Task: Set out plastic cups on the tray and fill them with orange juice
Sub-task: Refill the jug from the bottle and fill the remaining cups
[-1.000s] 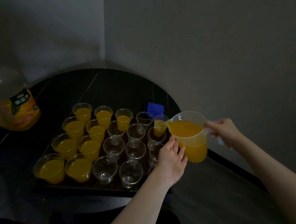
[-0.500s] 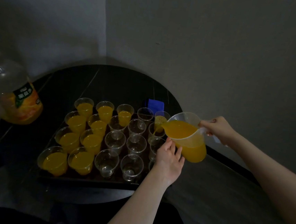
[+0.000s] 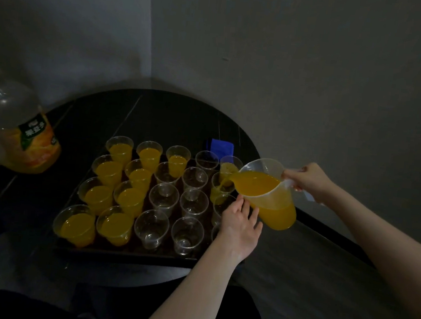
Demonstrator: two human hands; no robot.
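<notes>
Taking the tray (image 3: 128, 254) as landmark: well off its left edge a big juice bottle (image 3: 26, 139) stood on the dark round counter (image 3: 157, 113). On the tray, the two left columns of plastic cups (image 3: 115, 173) were full of orange juice, and one cup (image 3: 177, 160) at the back of the middle column was filled too. The rest of the middle cups (image 3: 164, 198) stood empty. At the tray's right side the left hand (image 3: 240, 224) lay with straight fingers against a right-column cup, its grip relaxed and holding nothing, steadying by touch. Above the right column's second cup from the back (image 3: 221, 186) the tilted jug (image 3: 268, 193) was pouring a stream in, with the right hand (image 3: 310, 180) clenched around its handle. The filling step appeared mid-way; the next move likely called for levelling the jug before overflow, then shifting the spout to the next empty cup nearer the tray's front.
</notes>
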